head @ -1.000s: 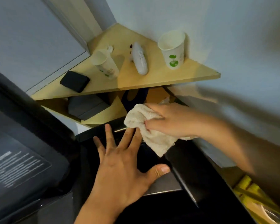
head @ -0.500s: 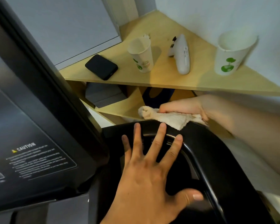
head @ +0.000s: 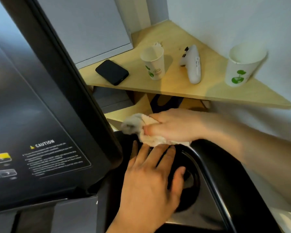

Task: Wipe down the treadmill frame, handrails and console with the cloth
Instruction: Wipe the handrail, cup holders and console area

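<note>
The treadmill's black console, with a CAUTION label, fills the left of the view. To its right is the console's black side tray with a round cup recess and a curved rim. My right hand is shut on a bunched cream cloth, pressing it on the tray's far edge beside the console. My left hand lies flat on the tray with its fingers spread over the recess, its fingertips almost touching the cloth.
A wooden corner shelf stands just beyond the treadmill. On it are a black phone, two paper cups and a white controller. White walls close in behind and to the right.
My right hand has slid the cloth leftward along the tray's far edge toward the console. My left hand has stayed flat on the tray while my view has moved closer.
</note>
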Demonstrator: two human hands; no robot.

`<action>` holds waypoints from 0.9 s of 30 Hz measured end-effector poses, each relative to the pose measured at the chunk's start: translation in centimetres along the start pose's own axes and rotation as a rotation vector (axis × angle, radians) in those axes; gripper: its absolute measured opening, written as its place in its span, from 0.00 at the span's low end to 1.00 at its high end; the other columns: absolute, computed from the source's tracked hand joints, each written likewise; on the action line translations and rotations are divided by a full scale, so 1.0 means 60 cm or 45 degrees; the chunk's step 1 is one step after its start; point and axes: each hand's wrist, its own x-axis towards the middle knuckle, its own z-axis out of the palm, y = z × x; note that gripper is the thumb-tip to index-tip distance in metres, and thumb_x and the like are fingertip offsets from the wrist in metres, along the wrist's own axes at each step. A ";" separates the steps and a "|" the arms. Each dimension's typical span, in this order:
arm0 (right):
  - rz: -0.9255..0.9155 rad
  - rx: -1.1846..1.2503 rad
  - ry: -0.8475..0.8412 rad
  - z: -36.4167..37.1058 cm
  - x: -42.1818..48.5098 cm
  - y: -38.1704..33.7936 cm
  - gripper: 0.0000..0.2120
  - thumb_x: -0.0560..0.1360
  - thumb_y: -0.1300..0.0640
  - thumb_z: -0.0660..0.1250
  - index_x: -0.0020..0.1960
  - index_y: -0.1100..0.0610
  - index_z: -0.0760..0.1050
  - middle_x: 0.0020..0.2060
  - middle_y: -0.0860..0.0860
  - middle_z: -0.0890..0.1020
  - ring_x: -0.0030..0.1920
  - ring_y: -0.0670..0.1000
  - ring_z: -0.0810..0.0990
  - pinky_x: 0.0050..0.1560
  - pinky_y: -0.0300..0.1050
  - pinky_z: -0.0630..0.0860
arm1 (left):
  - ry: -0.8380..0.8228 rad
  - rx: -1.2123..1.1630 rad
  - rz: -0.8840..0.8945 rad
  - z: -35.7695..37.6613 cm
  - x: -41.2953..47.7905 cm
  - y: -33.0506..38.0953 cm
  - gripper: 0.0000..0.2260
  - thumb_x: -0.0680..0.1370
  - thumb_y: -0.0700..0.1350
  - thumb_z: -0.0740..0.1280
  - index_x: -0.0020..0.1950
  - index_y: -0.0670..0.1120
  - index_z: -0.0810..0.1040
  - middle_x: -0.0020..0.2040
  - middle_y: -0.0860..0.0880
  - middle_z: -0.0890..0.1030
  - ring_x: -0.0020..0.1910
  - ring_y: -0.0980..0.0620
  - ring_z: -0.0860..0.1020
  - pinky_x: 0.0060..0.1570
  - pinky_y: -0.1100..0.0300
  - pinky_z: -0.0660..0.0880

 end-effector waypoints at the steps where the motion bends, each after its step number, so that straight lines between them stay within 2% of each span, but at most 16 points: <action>1: -0.012 -0.078 0.091 0.010 -0.016 0.000 0.21 0.79 0.39 0.53 0.71 0.41 0.63 0.65 0.47 0.74 0.59 0.51 0.74 0.51 0.45 0.70 | 0.111 -0.053 0.024 -0.002 -0.004 0.003 0.13 0.78 0.51 0.65 0.54 0.46 0.84 0.53 0.50 0.83 0.54 0.46 0.80 0.56 0.45 0.76; 3: 0.020 -0.385 0.224 0.045 -0.058 0.007 0.31 0.76 0.39 0.58 0.76 0.41 0.52 0.71 0.48 0.66 0.62 0.56 0.71 0.58 0.51 0.73 | 0.311 -0.129 0.038 -0.011 -0.010 0.011 0.09 0.77 0.47 0.66 0.42 0.46 0.84 0.40 0.50 0.82 0.40 0.48 0.80 0.42 0.51 0.77; 5: 0.081 -0.554 0.287 0.085 -0.094 0.018 0.42 0.67 0.41 0.65 0.77 0.42 0.51 0.75 0.53 0.61 0.67 0.63 0.68 0.60 0.61 0.74 | 0.409 -0.169 0.021 -0.022 -0.013 0.016 0.10 0.76 0.46 0.66 0.39 0.46 0.84 0.38 0.50 0.81 0.38 0.49 0.79 0.37 0.53 0.75; 7: 0.019 -0.625 0.364 0.101 -0.109 0.021 0.39 0.66 0.43 0.62 0.76 0.43 0.55 0.77 0.56 0.60 0.71 0.68 0.64 0.62 0.68 0.70 | 0.400 -0.178 0.011 -0.022 -0.010 0.016 0.08 0.76 0.46 0.67 0.43 0.45 0.84 0.42 0.50 0.82 0.43 0.50 0.79 0.41 0.54 0.75; 10: -0.070 -0.702 0.339 0.101 -0.092 0.016 0.36 0.69 0.42 0.62 0.76 0.46 0.60 0.77 0.57 0.58 0.73 0.68 0.60 0.65 0.71 0.66 | 0.356 -0.214 -0.006 -0.014 -0.005 0.013 0.08 0.76 0.45 0.67 0.48 0.44 0.84 0.48 0.48 0.82 0.49 0.49 0.79 0.48 0.52 0.76; 12: -0.071 -0.738 0.221 0.086 -0.059 -0.002 0.37 0.73 0.43 0.65 0.78 0.46 0.54 0.78 0.57 0.51 0.75 0.67 0.55 0.68 0.69 0.64 | 0.363 -0.213 0.014 -0.012 -0.004 0.019 0.09 0.76 0.45 0.67 0.49 0.43 0.84 0.49 0.47 0.82 0.51 0.48 0.79 0.50 0.51 0.76; 13: -0.058 -0.735 0.164 0.077 -0.039 -0.007 0.36 0.77 0.46 0.62 0.79 0.47 0.48 0.77 0.56 0.44 0.76 0.65 0.51 0.71 0.66 0.60 | 0.366 -0.206 0.027 -0.011 -0.004 0.022 0.09 0.76 0.45 0.67 0.50 0.43 0.84 0.50 0.46 0.82 0.52 0.48 0.79 0.51 0.51 0.75; 14: -0.053 -0.789 0.097 0.069 -0.017 -0.011 0.32 0.80 0.50 0.58 0.79 0.49 0.46 0.75 0.56 0.42 0.75 0.63 0.49 0.72 0.61 0.59 | 0.364 -0.196 0.034 -0.011 -0.004 0.024 0.09 0.76 0.45 0.68 0.50 0.42 0.84 0.51 0.46 0.82 0.53 0.48 0.79 0.52 0.51 0.75; 16: -0.119 -0.889 0.038 0.063 0.024 -0.017 0.21 0.83 0.55 0.53 0.74 0.58 0.55 0.71 0.57 0.52 0.72 0.57 0.58 0.68 0.49 0.62 | 0.359 -0.174 0.020 -0.011 -0.005 0.021 0.10 0.76 0.45 0.68 0.52 0.41 0.84 0.52 0.45 0.82 0.55 0.48 0.78 0.55 0.52 0.75; 17: -0.153 -0.853 0.010 0.066 0.043 -0.014 0.18 0.83 0.55 0.54 0.70 0.60 0.59 0.69 0.58 0.60 0.69 0.55 0.63 0.65 0.47 0.63 | 0.357 -0.162 0.008 -0.012 -0.007 0.019 0.10 0.76 0.44 0.68 0.52 0.41 0.83 0.53 0.45 0.82 0.56 0.48 0.78 0.57 0.53 0.74; 19: -0.146 -0.661 0.021 0.073 0.074 -0.005 0.20 0.80 0.52 0.60 0.68 0.61 0.62 0.65 0.57 0.67 0.65 0.55 0.70 0.61 0.48 0.67 | 0.354 -0.128 -0.017 -0.018 -0.009 0.015 0.11 0.76 0.44 0.67 0.53 0.40 0.83 0.54 0.44 0.81 0.58 0.47 0.77 0.60 0.56 0.73; 21: -0.130 -0.459 0.098 0.074 0.079 -0.006 0.25 0.77 0.50 0.65 0.68 0.60 0.63 0.63 0.57 0.70 0.63 0.56 0.72 0.59 0.50 0.68 | 0.317 -0.083 -0.025 -0.026 -0.010 0.017 0.12 0.77 0.45 0.66 0.54 0.40 0.82 0.56 0.43 0.80 0.60 0.47 0.77 0.63 0.59 0.71; 23: -0.103 -0.384 0.185 0.074 0.048 -0.010 0.23 0.77 0.51 0.65 0.68 0.58 0.63 0.64 0.55 0.68 0.63 0.55 0.70 0.61 0.49 0.66 | 0.242 -0.052 -0.029 -0.030 -0.018 0.020 0.13 0.77 0.46 0.66 0.57 0.40 0.80 0.59 0.43 0.78 0.63 0.48 0.75 0.64 0.60 0.71; 24: -0.117 -0.401 0.259 0.077 0.024 -0.011 0.24 0.77 0.51 0.64 0.69 0.57 0.61 0.65 0.54 0.67 0.64 0.55 0.69 0.62 0.49 0.65 | 0.193 -0.029 -0.044 -0.032 -0.025 0.019 0.15 0.77 0.47 0.66 0.59 0.40 0.79 0.61 0.44 0.77 0.65 0.49 0.74 0.64 0.59 0.72; 27: -0.146 -0.562 0.525 0.090 -0.045 -0.009 0.35 0.75 0.48 0.65 0.76 0.56 0.52 0.71 0.54 0.63 0.66 0.57 0.66 0.65 0.54 0.66 | 0.008 0.069 -0.141 -0.032 -0.060 0.002 0.22 0.75 0.50 0.66 0.66 0.42 0.75 0.66 0.46 0.75 0.68 0.49 0.73 0.64 0.55 0.74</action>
